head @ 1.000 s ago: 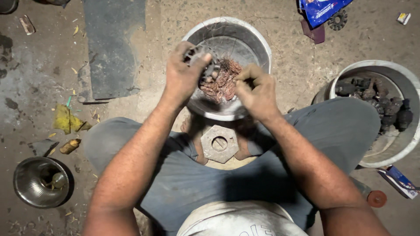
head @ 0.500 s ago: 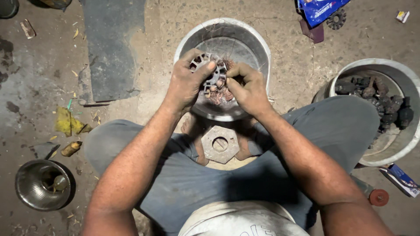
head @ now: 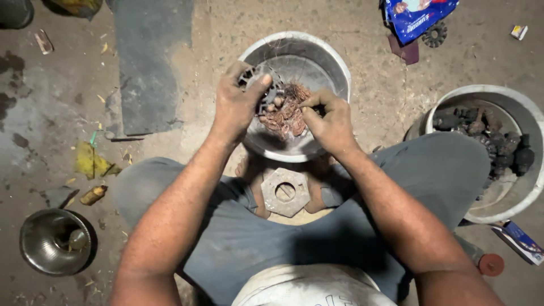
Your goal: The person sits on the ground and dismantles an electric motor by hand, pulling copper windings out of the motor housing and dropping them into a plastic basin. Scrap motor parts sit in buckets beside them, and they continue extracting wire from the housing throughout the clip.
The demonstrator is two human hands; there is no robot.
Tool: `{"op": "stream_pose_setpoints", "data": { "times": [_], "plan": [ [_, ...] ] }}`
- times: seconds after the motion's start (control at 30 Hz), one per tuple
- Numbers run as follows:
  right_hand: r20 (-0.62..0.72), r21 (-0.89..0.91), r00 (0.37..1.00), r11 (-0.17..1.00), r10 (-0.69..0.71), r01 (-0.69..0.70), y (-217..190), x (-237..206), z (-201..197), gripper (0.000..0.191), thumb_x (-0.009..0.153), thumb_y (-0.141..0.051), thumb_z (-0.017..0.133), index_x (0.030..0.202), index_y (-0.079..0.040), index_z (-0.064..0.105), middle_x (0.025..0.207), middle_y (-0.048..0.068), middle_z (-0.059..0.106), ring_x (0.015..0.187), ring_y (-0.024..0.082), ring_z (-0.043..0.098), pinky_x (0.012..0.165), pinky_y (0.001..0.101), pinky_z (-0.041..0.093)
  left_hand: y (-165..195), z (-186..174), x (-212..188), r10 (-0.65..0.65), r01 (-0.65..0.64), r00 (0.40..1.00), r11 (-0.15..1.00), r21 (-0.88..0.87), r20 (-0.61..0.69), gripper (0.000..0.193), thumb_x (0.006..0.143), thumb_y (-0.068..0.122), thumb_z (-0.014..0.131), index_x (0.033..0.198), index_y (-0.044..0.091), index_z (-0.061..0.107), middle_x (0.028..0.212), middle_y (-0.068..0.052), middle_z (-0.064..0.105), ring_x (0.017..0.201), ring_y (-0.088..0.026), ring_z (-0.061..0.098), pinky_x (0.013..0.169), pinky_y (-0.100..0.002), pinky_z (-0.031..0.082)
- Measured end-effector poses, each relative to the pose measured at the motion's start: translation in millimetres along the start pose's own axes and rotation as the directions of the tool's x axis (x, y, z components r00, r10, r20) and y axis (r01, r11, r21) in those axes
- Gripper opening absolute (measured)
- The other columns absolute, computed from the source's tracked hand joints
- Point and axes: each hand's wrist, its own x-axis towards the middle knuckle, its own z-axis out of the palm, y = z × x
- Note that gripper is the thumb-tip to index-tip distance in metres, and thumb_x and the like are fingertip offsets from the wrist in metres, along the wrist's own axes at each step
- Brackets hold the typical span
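My left hand [head: 238, 105] grips a dark round motor core [head: 262, 90] above a large metal bowl [head: 334, 65]. A tangle of copper wire [head: 286, 113] hangs from the core's right side. My right hand [head: 328, 122] pinches strands of that wire, fingers closed on it. Both hands meet over the near half of the bowl. A hexagonal metal block [head: 285, 192] with a round hole lies on the ground between my knees, just below the bowl.
A second metal bowl [head: 535, 170] at right holds several dark motor parts [head: 490, 133]. A small steel pot [head: 54, 241] stands at lower left. A dark flat slab [head: 150, 62] lies at upper left, a blue packet [head: 416, 17] and black gear [head: 435, 34] at top right.
My hands came together and lifted the core slightly over the bowl. My right hand shifted from beside the wire bundle to pinching its strands.
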Motion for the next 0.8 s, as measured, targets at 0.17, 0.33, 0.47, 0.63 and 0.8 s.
{"op": "stream_pose_setpoints", "data": {
  "times": [0.17, 0.33, 0.47, 0.63, 0.8],
  "plan": [
    [-0.012, -0.013, 0.997, 0.997, 0.079, -0.080, 19.1, 12.0, -3.2, 0.010, 0.085, -0.007, 0.064, 0.090, 0.000, 0.070, 0.078, 0.006, 0.069, 0.072, 0.013, 0.064, 0.065, 0.0297, 0.052, 3.6, 4.0, 0.0, -0.119, 0.121, 0.992, 0.990, -0.075, 0.037, 0.015, 0.091, 0.010, 0.071, 0.099, 0.005, 0.060, 0.081, -0.004, 0.072, 0.067, -0.015, 0.069, 0.055, -0.030, 0.055],
    [0.016, -0.048, 1.000, 0.999, 0.007, -0.006, 25.8, 11.5, -1.7, 0.009, 0.085, -0.007, 0.065, 0.085, 0.001, 0.069, 0.077, 0.006, 0.069, 0.070, 0.014, 0.064, 0.065, 0.0311, 0.053, -4.7, -2.3, -2.5, 0.202, -0.199, 0.979, 0.967, 0.160, -0.003, 0.019, 0.096, 0.013, 0.076, 0.106, 0.001, 0.065, 0.097, -0.004, 0.072, 0.090, -0.010, 0.067, 0.081, -0.027, 0.057],
    [0.060, -0.093, 0.998, 0.995, -0.019, 0.025, 17.4, 12.8, 3.9, 0.010, 0.084, -0.007, 0.065, 0.088, 0.001, 0.070, 0.081, 0.006, 0.070, 0.075, 0.015, 0.067, 0.069, 0.0312, 0.054, -7.7, -2.4, -4.2, 0.002, 0.003, 0.996, 0.998, -0.058, 0.087, 0.020, 0.095, 0.016, 0.076, 0.106, 0.002, 0.067, 0.097, -0.003, 0.072, 0.088, -0.010, 0.065, 0.080, -0.027, 0.056],
    [0.127, 0.135, 0.983, 0.984, -0.131, 0.114, 6.1, 6.5, 2.5, 0.020, 0.090, -0.008, 0.066, 0.108, 0.002, 0.066, 0.099, 0.006, 0.068, 0.094, 0.015, 0.064, 0.085, 0.0316, 0.052, -6.7, -4.2, -5.2, 0.034, -0.037, 0.994, 0.999, 0.031, 0.108, 0.020, 0.094, 0.016, 0.077, 0.106, 0.004, 0.067, 0.096, -0.002, 0.071, 0.088, -0.008, 0.064, 0.079, -0.026, 0.056],
    [0.022, 0.099, 0.998, 0.993, -0.062, 0.059, 4.7, 11.1, 3.2, 0.008, 0.096, -0.009, 0.070, 0.096, -0.001, 0.067, 0.085, 0.001, 0.063, 0.080, 0.011, 0.057, 0.071, 0.0286, 0.048, -10.7, -5.8, -4.2, 0.039, -0.048, 0.987, 0.997, 0.055, 0.157, 0.019, 0.095, 0.015, 0.077, 0.104, 0.003, 0.065, 0.095, -0.001, 0.069, 0.088, -0.008, 0.062, 0.079, -0.025, 0.054]
  ]
}}
